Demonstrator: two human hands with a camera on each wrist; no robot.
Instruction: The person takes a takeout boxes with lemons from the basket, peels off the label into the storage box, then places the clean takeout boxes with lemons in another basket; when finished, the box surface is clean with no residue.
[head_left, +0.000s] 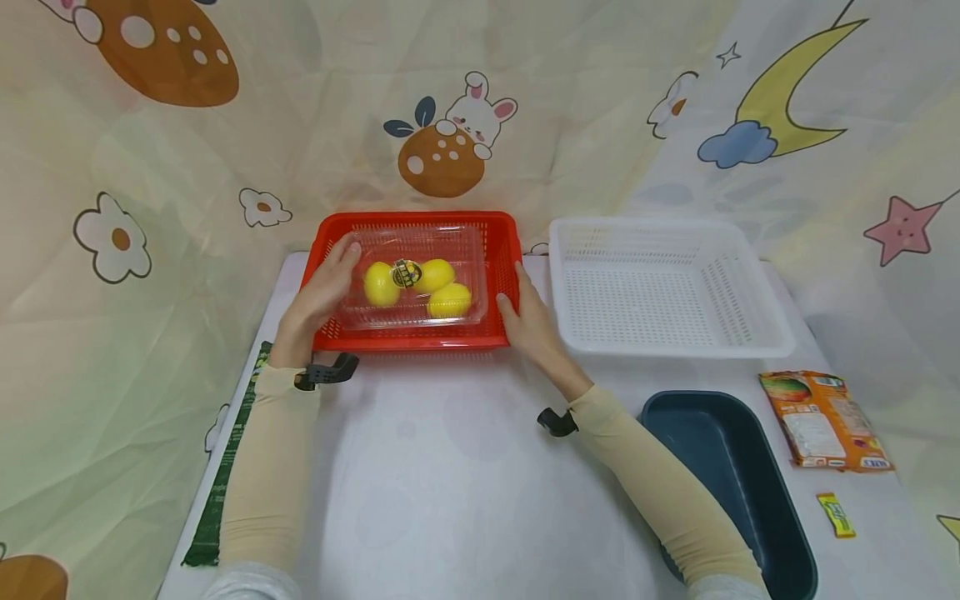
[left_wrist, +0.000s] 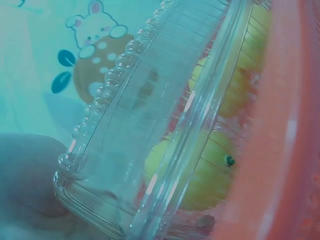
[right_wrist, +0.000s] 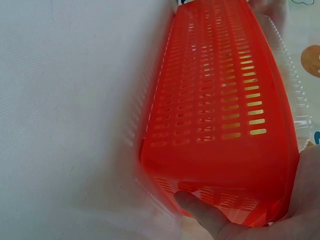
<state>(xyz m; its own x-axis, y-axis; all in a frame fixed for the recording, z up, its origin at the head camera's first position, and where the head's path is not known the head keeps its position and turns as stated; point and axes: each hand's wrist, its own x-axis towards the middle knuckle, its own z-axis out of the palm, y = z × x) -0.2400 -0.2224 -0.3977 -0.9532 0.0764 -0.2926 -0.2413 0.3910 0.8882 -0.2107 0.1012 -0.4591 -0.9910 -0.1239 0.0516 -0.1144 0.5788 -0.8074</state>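
Note:
A clear plastic clamshell box [head_left: 352, 312] with yellow lemons [head_left: 450, 302] and a round dark label lies in the red basket [head_left: 412, 340]. My left hand [head_left: 318, 287], at the basket's left side, grips the box's left end with its fingers; in the left wrist view the clear box [left_wrist: 130, 95] fills the middle, partly behind the blurred red rim. My right hand [head_left: 534, 325] holds the basket's right end wall, thumb at the rim. One finger lies along the outside of that wall in the right wrist view, where the red basket [right_wrist: 210, 165] shows its slotted side.
Right of the red basket stands a white slotted basket [head_left: 630, 287]. A dark blue tray [head_left: 720, 442] lies partly under my right forearm. Farther right are an orange snack bag [head_left: 825, 421] and a small yellow packet [head_left: 836, 515]. A green strip [head_left: 225, 475] runs along the table's left edge.

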